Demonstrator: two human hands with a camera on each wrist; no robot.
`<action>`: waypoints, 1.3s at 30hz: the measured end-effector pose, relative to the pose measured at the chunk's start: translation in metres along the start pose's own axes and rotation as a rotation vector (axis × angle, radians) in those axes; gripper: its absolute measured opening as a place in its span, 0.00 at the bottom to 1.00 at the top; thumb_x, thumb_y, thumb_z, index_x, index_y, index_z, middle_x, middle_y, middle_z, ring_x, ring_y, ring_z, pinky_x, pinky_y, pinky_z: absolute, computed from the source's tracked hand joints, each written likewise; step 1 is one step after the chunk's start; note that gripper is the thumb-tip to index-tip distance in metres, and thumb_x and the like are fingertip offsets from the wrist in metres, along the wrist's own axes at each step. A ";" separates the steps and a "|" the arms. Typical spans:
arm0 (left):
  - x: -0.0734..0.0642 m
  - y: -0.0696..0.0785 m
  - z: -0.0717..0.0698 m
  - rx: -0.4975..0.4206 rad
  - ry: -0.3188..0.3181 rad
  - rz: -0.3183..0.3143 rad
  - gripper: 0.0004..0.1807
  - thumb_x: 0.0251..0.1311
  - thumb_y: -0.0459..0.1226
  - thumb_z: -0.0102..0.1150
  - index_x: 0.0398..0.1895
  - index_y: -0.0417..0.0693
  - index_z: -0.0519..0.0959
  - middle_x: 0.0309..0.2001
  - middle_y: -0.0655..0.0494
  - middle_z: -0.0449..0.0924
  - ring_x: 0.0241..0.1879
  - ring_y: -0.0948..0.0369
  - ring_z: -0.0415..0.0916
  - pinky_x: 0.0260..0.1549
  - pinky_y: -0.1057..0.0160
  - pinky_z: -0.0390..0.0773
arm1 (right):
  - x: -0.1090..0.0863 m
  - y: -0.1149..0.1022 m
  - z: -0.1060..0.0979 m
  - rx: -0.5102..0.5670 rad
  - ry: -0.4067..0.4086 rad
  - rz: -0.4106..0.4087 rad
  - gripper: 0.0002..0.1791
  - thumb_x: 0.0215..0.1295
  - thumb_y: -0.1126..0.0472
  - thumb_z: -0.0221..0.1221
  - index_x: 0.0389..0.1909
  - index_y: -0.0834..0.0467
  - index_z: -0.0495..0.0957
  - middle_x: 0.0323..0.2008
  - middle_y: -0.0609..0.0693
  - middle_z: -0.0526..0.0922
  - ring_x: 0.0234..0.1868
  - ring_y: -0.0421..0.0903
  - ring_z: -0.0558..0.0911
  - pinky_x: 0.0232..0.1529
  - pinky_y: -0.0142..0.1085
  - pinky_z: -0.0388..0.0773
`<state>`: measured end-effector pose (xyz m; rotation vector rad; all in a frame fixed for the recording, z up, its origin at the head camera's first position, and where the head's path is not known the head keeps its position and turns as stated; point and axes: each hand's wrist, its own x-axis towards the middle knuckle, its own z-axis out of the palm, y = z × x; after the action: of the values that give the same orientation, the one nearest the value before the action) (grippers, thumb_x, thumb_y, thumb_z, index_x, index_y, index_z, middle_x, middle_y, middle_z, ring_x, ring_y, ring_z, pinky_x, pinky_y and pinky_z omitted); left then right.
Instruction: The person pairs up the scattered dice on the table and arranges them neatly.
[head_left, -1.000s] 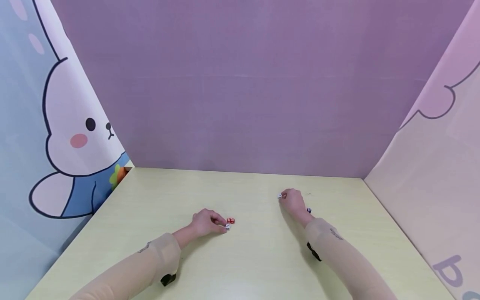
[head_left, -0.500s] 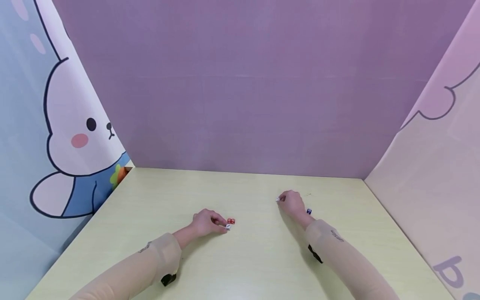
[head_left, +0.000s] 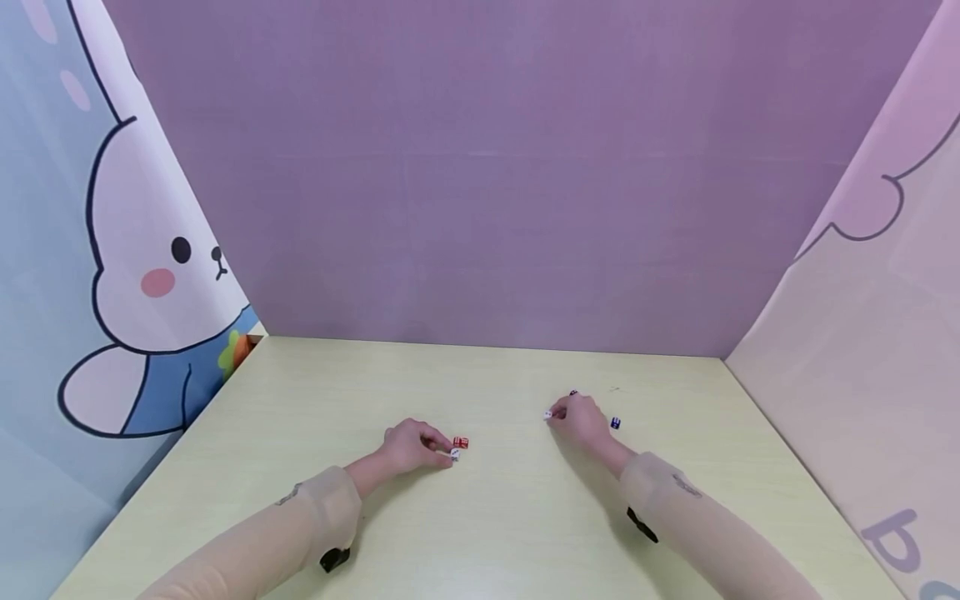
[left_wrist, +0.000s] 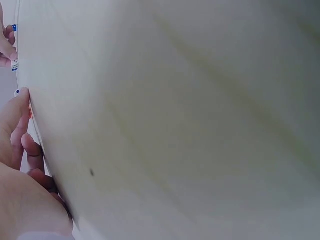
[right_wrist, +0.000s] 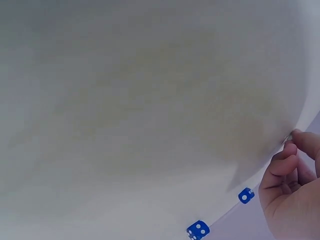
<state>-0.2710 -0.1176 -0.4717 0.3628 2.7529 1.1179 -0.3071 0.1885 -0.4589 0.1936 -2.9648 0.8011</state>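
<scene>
Two red dice (head_left: 461,442) sit side by side on the table, with a white die (head_left: 454,454) just in front of them. My left hand (head_left: 412,445) pinches that white die between thumb and index finger, beside the red pair; in the left wrist view the white die (left_wrist: 18,92) shows by a fingertip. Farther right, my right hand (head_left: 581,419) holds another white die (head_left: 548,414) at its fingertips. One blue die (head_left: 616,423) lies right of this hand, and a second blue die (head_left: 573,392) peeks out behind it. Both blue dice (right_wrist: 198,230) appear in the right wrist view.
The pale wooden table (head_left: 360,375) ends at a purple backdrop (head_left: 487,208). Printed cloth panels, one with a cartoon rabbit (head_left: 165,267), stand on either side. A small mark (head_left: 615,389) is visible on the table at the back right.
My right hand has moved nearer and slightly left with its white die, uncovering the blue die behind it. The left hand and the red dice have stayed in place.
</scene>
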 end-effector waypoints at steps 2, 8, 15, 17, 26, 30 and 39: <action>0.000 0.000 0.000 0.003 0.001 0.001 0.09 0.35 0.48 0.71 0.23 0.67 0.81 0.22 0.66 0.74 0.27 0.64 0.68 0.44 0.49 0.52 | -0.004 -0.002 0.000 0.010 -0.006 -0.009 0.06 0.50 0.61 0.64 0.30 0.57 0.81 0.26 0.47 0.81 0.27 0.39 0.77 0.28 0.31 0.74; 0.000 0.001 0.001 0.005 0.002 0.000 0.09 0.34 0.49 0.71 0.23 0.66 0.82 0.22 0.66 0.74 0.26 0.64 0.67 0.45 0.48 0.52 | -0.017 -0.006 0.004 0.024 -0.013 -0.043 0.05 0.49 0.61 0.64 0.29 0.56 0.81 0.26 0.46 0.82 0.26 0.37 0.77 0.27 0.30 0.74; -0.001 0.001 0.003 0.002 0.006 -0.008 0.09 0.34 0.48 0.71 0.23 0.65 0.82 0.22 0.65 0.74 0.27 0.64 0.67 0.45 0.48 0.51 | -0.032 -0.014 0.009 0.034 -0.043 -0.123 0.04 0.48 0.62 0.64 0.27 0.55 0.82 0.24 0.44 0.81 0.24 0.35 0.75 0.26 0.28 0.72; -0.001 0.001 0.003 0.003 0.006 -0.009 0.09 0.34 0.48 0.71 0.23 0.65 0.82 0.22 0.65 0.74 0.27 0.64 0.67 0.45 0.47 0.51 | -0.035 -0.016 0.011 0.030 -0.052 -0.150 0.04 0.48 0.61 0.64 0.27 0.54 0.82 0.24 0.43 0.81 0.23 0.34 0.75 0.25 0.27 0.71; 0.000 0.002 0.001 0.013 0.009 -0.013 0.09 0.34 0.48 0.71 0.23 0.66 0.81 0.22 0.66 0.74 0.27 0.65 0.67 0.46 0.47 0.52 | -0.051 -0.035 0.014 0.059 -0.099 -0.245 0.04 0.48 0.61 0.64 0.27 0.56 0.82 0.22 0.42 0.80 0.22 0.33 0.73 0.24 0.26 0.70; -0.001 0.004 0.001 0.012 0.006 -0.020 0.09 0.34 0.48 0.71 0.23 0.66 0.81 0.22 0.66 0.74 0.27 0.65 0.68 0.45 0.48 0.52 | -0.057 -0.048 0.018 0.078 -0.134 -0.262 0.04 0.49 0.61 0.64 0.27 0.56 0.82 0.22 0.42 0.80 0.21 0.33 0.73 0.24 0.26 0.70; -0.002 0.006 -0.001 0.023 0.006 -0.019 0.10 0.35 0.48 0.71 0.24 0.64 0.82 0.22 0.66 0.74 0.27 0.65 0.68 0.43 0.51 0.53 | -0.055 -0.072 0.031 0.066 -0.165 -0.278 0.04 0.50 0.60 0.64 0.27 0.56 0.82 0.21 0.41 0.79 0.21 0.32 0.72 0.24 0.26 0.69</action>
<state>-0.2683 -0.1145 -0.4671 0.3361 2.7709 1.0850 -0.2437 0.1174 -0.4552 0.6895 -2.9635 0.8830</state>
